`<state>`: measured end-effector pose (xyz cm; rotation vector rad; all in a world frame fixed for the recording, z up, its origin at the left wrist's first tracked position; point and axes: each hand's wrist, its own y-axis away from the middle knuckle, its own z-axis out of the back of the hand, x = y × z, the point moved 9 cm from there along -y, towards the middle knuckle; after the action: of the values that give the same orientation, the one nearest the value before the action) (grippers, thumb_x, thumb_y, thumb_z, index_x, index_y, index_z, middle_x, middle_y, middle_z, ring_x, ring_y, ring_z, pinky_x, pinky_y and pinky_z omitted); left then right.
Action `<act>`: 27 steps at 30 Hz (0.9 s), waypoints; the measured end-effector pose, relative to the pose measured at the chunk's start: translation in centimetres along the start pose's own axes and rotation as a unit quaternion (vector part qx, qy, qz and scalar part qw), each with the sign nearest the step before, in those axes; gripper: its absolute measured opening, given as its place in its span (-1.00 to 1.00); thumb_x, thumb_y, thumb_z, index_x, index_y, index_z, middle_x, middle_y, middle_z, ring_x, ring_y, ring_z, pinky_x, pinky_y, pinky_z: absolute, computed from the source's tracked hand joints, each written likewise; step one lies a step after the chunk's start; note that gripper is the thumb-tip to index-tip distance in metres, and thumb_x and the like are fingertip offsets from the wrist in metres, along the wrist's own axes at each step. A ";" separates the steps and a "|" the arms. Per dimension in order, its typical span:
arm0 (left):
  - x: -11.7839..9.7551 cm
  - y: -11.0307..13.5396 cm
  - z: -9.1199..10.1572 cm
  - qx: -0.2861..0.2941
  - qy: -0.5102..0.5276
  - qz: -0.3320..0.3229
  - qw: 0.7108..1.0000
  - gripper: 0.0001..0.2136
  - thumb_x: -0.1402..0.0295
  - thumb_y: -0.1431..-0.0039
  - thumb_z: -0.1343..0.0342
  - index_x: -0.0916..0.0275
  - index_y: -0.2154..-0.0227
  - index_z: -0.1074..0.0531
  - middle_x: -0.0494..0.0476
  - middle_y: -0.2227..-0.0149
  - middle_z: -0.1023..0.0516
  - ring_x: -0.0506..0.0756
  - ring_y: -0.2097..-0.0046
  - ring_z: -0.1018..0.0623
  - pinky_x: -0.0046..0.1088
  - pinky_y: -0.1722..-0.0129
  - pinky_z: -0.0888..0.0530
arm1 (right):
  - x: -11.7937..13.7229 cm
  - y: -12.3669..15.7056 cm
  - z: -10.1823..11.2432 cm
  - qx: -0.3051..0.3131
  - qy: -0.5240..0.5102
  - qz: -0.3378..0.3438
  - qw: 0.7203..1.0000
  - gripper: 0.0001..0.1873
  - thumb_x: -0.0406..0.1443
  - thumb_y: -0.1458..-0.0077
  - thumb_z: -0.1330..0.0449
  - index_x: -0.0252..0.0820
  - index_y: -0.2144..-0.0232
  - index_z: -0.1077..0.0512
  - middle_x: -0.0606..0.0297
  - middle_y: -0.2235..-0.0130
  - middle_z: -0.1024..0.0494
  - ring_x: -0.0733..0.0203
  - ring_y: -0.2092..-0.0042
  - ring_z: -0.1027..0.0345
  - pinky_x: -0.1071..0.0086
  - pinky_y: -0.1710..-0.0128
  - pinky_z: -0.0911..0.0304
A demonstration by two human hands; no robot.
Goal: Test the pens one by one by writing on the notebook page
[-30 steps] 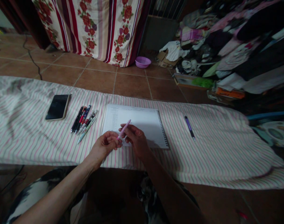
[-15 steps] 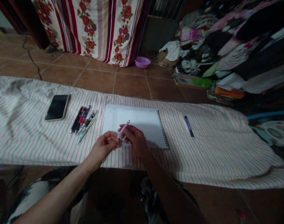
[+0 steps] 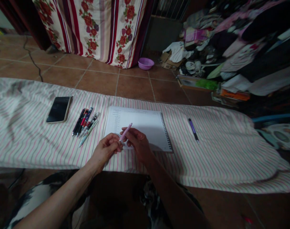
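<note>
A pink pen (image 3: pixel 126 132) slants over the spiral notebook (image 3: pixel 145 119), clamped in the grip of the right hand (image 3: pixel 138 140); whether the left hand (image 3: pixel 108 147), at its lower end, pinches it cannot be told. Two-handed pen handling seems under way; the next move likely calls for steadiness

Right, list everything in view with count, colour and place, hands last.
Pink pen: one, pink, above the notebook
Notebook: one, white, on the cloth
Purple pen: one, purple and black, right of the notebook
Other pens: several, mixed, left of the notebook
Phone: one, black screen, far left
Cloth: one, striped, beneath these
Curtain: one, cream and red, back
Basin: one, purple, floor
Clothes: uncountable, mixed, back right
Far-right clutter: too dim to count
Left hand: one, at the pink pen's lower end
Right hand: one, holding the pink pen
</note>
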<state>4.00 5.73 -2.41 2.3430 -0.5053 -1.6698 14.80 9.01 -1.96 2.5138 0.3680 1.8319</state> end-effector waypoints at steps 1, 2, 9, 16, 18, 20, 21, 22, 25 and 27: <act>-0.1 0.0 0.0 -0.002 0.000 0.000 1.000 -0.86 0.37 0.09 -0.19 0.25 0.49 -0.34 0.00 0.54 -0.47 -0.08 0.52 -0.38 -0.58 0.51 -0.25 | 0.0 0.0 0.0 -0.001 0.002 0.001 1.000 -0.77 -0.19 0.05 -0.22 -0.11 0.30 -0.51 0.30 0.36 -0.54 0.40 0.48 -0.27 0.51 0.57 -0.12; -0.1 0.0 0.0 -0.003 -0.001 -0.001 1.000 -0.86 0.36 0.10 -0.19 0.25 0.49 -0.34 0.01 0.55 -0.47 -0.08 0.53 -0.37 -0.58 0.51 -0.24 | 0.1 0.0 0.0 -0.002 0.005 0.003 1.000 -0.77 -0.19 0.05 -0.22 -0.11 0.30 -0.51 0.30 0.36 -0.54 0.40 0.48 -0.27 0.51 0.57 -0.12; 0.2 -0.1 0.1 -0.002 0.006 -0.005 1.000 -0.89 0.37 0.06 -0.16 0.24 0.49 -0.33 -0.03 0.59 -0.44 -0.10 0.55 -0.35 -0.60 0.52 -0.22 | 0.3 0.2 0.0 -0.008 0.017 0.003 1.000 -0.80 -0.20 0.06 -0.23 -0.09 0.31 -0.51 0.33 0.37 -0.54 0.40 0.47 -0.28 0.51 0.56 -0.12; 0.0 -0.1 -0.2 0.000 0.006 -0.006 1.000 -0.89 0.37 0.06 -0.15 0.24 0.49 -0.32 -0.05 0.61 -0.42 -0.10 0.57 -0.34 -0.59 0.53 -0.21 | 0.6 0.2 0.0 -0.011 0.023 0.009 1.000 -0.79 -0.20 0.06 -0.23 -0.10 0.32 -0.51 0.31 0.36 -0.55 0.40 0.47 -0.27 0.50 0.56 -0.12; 0.0 -0.1 -0.2 0.000 0.005 -0.007 1.000 -0.89 0.37 0.06 -0.15 0.24 0.50 -0.32 -0.05 0.61 -0.42 -0.10 0.57 -0.34 -0.59 0.54 -0.21 | 0.6 0.2 0.1 -0.012 0.020 0.010 1.000 -0.78 -0.19 0.06 -0.23 -0.11 0.31 -0.51 0.31 0.36 -0.55 0.39 0.47 -0.28 0.50 0.56 -0.12; 0.0 -0.1 -0.2 0.000 0.004 -0.007 1.000 -0.89 0.37 0.06 -0.15 0.24 0.50 -0.32 -0.05 0.61 -0.42 -0.10 0.57 -0.34 -0.59 0.54 -0.21 | 0.5 0.1 0.1 -0.014 0.014 0.012 1.000 -0.78 -0.19 0.07 -0.23 -0.12 0.32 -0.51 0.31 0.38 -0.54 0.38 0.47 -0.28 0.50 0.57 -0.12; 0.0 -0.1 -0.2 0.002 0.003 -0.007 1.000 -0.89 0.38 0.06 -0.15 0.24 0.50 -0.32 -0.05 0.60 -0.42 -0.10 0.57 -0.34 -0.59 0.54 -0.21 | 0.5 0.1 0.1 -0.015 0.011 0.013 1.000 -0.78 -0.19 0.07 -0.23 -0.11 0.32 -0.51 0.31 0.38 -0.54 0.38 0.47 -0.28 0.50 0.58 -0.11; 0.1 -0.1 -0.2 0.003 0.004 -0.008 1.000 -0.90 0.38 0.06 -0.15 0.24 0.50 -0.32 -0.05 0.60 -0.42 -0.10 0.56 -0.34 -0.59 0.54 -0.21 | 0.6 0.1 0.1 -0.014 0.009 0.014 1.000 -0.78 -0.19 0.07 -0.23 -0.11 0.32 -0.51 0.31 0.38 -0.54 0.38 0.47 -0.28 0.51 0.58 -0.11; 0.2 -0.2 -0.3 0.007 0.008 -0.010 1.000 -0.90 0.38 0.06 -0.14 0.23 0.49 -0.33 -0.05 0.60 -0.42 -0.09 0.56 -0.34 -0.58 0.53 -0.21 | 0.6 0.2 0.0 -0.009 0.009 0.014 1.000 -0.78 -0.19 0.06 -0.22 -0.10 0.31 -0.50 0.31 0.35 -0.54 0.38 0.46 -0.29 0.51 0.58 -0.11; 0.2 -0.2 -0.2 0.005 0.008 -0.012 1.000 -0.90 0.38 0.07 -0.14 0.23 0.48 -0.33 -0.05 0.59 -0.42 -0.09 0.56 -0.34 -0.58 0.55 -0.20 | 0.6 0.2 0.0 -0.010 0.010 0.011 1.000 -0.78 -0.19 0.06 -0.22 -0.10 0.30 -0.50 0.30 0.34 -0.54 0.38 0.46 -0.28 0.51 0.58 -0.11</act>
<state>4.30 5.87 -2.59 2.3764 -0.4853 -1.6607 15.00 8.97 -1.37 2.4985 0.3217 1.8601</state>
